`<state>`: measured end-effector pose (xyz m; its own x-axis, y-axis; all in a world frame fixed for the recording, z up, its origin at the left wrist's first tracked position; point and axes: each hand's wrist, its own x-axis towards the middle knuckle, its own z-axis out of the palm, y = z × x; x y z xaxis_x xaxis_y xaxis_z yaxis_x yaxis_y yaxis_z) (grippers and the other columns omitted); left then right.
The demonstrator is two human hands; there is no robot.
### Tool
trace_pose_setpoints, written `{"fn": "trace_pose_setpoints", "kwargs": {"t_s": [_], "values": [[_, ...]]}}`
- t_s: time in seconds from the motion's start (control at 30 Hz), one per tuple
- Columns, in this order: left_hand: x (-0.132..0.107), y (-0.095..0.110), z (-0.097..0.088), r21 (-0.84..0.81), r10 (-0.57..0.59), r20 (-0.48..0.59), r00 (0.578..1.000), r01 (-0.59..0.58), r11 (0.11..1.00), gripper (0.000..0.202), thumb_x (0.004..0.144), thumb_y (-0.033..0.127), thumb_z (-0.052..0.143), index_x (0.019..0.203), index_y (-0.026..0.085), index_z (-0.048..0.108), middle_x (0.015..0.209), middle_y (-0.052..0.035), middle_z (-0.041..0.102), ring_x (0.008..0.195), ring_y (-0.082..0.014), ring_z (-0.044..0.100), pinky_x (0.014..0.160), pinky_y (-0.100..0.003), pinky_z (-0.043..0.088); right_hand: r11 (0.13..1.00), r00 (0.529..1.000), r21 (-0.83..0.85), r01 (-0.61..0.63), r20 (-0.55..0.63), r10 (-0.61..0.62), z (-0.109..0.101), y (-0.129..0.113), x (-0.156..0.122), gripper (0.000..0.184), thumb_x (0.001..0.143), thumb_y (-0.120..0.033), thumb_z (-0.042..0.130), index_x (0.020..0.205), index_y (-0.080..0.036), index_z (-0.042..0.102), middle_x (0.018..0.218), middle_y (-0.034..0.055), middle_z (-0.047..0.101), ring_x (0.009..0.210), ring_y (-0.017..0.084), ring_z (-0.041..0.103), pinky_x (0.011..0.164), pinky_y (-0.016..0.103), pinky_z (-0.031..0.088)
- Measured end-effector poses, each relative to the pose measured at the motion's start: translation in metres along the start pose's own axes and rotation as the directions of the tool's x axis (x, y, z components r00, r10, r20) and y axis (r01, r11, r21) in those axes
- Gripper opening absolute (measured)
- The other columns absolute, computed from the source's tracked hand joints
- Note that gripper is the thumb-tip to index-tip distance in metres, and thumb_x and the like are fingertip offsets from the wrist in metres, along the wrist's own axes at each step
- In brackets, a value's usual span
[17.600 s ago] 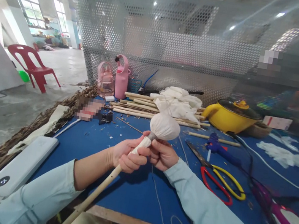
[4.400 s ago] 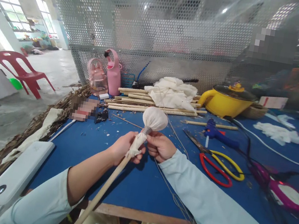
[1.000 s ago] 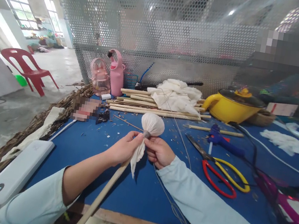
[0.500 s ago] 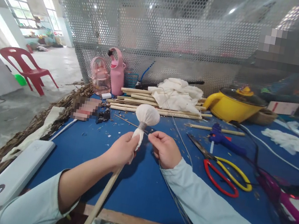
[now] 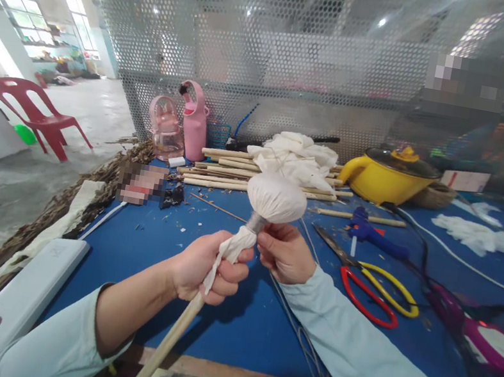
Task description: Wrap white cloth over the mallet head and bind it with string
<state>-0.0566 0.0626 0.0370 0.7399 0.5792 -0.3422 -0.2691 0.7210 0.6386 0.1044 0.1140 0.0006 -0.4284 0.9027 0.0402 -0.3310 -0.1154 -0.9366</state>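
My left hand (image 5: pixel 206 268) is closed around a wooden stick (image 5: pixel 166 345) and the loose white cloth tail that hangs below a round white cloth bundle (image 5: pixel 276 198) at the stick's top. My right hand (image 5: pixel 286 252) is pinched just under the bundle's tied neck, holding a thin thread (image 5: pixel 292 316) that trails down toward the table's front edge. Both hands are raised a little above the blue table (image 5: pixel 220 313).
Red and yellow scissors (image 5: pixel 373 288) and a blue glue gun (image 5: pixel 366 231) lie to the right. Wooden sticks (image 5: pixel 234 179) and white cloth (image 5: pixel 294 157) are piled behind, beside a yellow pot (image 5: pixel 391 174) and pink bottles (image 5: pixel 193 120). A white power bank (image 5: pixel 21 297) sits at left.
The bundle has come up and nearer to me. My right hand has closed back in under its neck, and my left fist has wrapped tighter round the cloth tail and stick.
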Motion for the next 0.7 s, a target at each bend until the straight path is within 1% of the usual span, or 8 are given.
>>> {"fn": "trace_pose_setpoints", "kwargs": {"t_s": [0.27,0.33,0.4,0.43,0.5,0.57,0.6,0.7], "values": [[0.019,-0.011,-0.016,-0.175,-0.148,0.185,0.971,0.181,0.968,0.030,0.077,0.046,0.041,0.063,0.021,0.037,0.044,0.0093,0.014,0.032,-0.0031,0.002,0.027,-0.014,0.005,0.948,0.940,0.200,-0.248,0.285,0.186,-0.008,0.012,-0.003,0.044,0.063,-0.038,0.074,0.097,-0.018,0.056,0.041,-0.0127,0.027,0.032,0.001,0.009,0.030,0.015,0.007],[0.028,-0.012,-0.026,-0.082,-0.097,0.073,0.993,0.103,0.991,0.030,0.076,0.047,0.042,0.065,0.019,0.043,0.044,0.0062,0.028,0.030,-0.0050,0.018,0.028,-0.016,0.017,0.952,0.951,0.194,-0.236,0.250,0.184,-0.011,0.014,0.001,0.040,0.063,-0.037,0.074,0.092,-0.017,0.055,0.040,-0.0128,0.027,0.033,0.001,0.008,0.030,0.015,0.006],[0.034,-0.009,-0.036,0.072,0.060,-0.193,0.979,-0.047,0.996,0.030,0.077,0.044,0.043,0.070,0.016,0.049,0.051,0.0006,0.044,0.038,-0.0093,0.039,0.036,-0.020,0.033,0.957,0.959,0.175,-0.231,0.206,0.194,-0.012,0.016,0.005,0.040,0.061,-0.037,0.075,0.088,-0.017,0.053,0.039,-0.0134,0.025,0.033,0.001,0.008,0.030,0.014,0.006],[0.035,-0.005,-0.040,0.151,0.177,-0.337,0.925,-0.133,0.980,0.029,0.078,0.043,0.043,0.074,0.015,0.051,0.058,-0.0016,0.050,0.045,-0.0110,0.046,0.042,-0.022,0.038,0.960,0.963,0.161,-0.231,0.181,0.201,-0.012,0.016,0.007,0.040,0.060,-0.038,0.076,0.084,-0.017,0.052,0.039,-0.0137,0.024,0.033,0.001,0.007,0.030,0.014,0.005],[0.032,0.003,-0.043,0.331,0.430,-0.541,0.722,-0.287,0.899,0.030,0.080,0.044,0.043,0.084,0.015,0.052,0.074,-0.0035,0.058,0.062,-0.0127,0.055,0.056,-0.023,0.043,0.963,0.966,0.127,-0.238,0.132,0.222,-0.009,0.018,0.010,0.040,0.058,-0.039,0.077,0.076,-0.017,0.049,0.039,-0.0141,0.021,0.033,0.001,0.007,0.030,0.013,0.005],[0.027,0.008,-0.038,0.576,0.638,-0.563,0.524,-0.305,0.759,0.036,0.082,0.049,0.041,0.094,0.017,0.053,0.094,-0.0061,0.061,0.080,-0.0158,0.058,0.069,-0.026,0.045,0.965,0.966,0.085,-0.250,0.095,0.242,-0.004,0.021,0.010,0.041,0.057,-0.042,0.077,0.070,-0.017,0.047,0.038,-0.0141,0.020,0.033,0.000,0.007,0.029,0.013,0.005],[0.025,0.008,-0.032,0.686,0.708,-0.516,0.482,-0.262,0.679,0.040,0.083,0.051,0.039,0.098,0.017,0.053,0.101,-0.0082,0.061,0.088,-0.0183,0.058,0.075,-0.029,0.044,0.965,0.965,0.066,-0.255,0.078,0.250,-0.002,0.023,0.010,0.042,0.057,-0.043,0.077,0.069,-0.017,0.046,0.038,-0.0141,0.020,0.033,0.001,0.008,0.029,0.013,0.006],[0.023,-0.005,-0.012,0.826,0.739,-0.390,0.550,-0.146,0.545,0.045,0.080,0.051,0.047,0.107,0.016,0.054,0.107,-0.0120,0.061,0.100,-0.0238,0.055,0.087,-0.034,0.039,0.972,0.972,0.033,-0.232,0.036,0.231,0.005,0.028,0.008,0.040,0.056,-0.045,0.075,0.066,-0.016,0.048,0.039,-0.0117,0.027,0.032,0.002,0.017,0.030,0.015,0.012]]}}
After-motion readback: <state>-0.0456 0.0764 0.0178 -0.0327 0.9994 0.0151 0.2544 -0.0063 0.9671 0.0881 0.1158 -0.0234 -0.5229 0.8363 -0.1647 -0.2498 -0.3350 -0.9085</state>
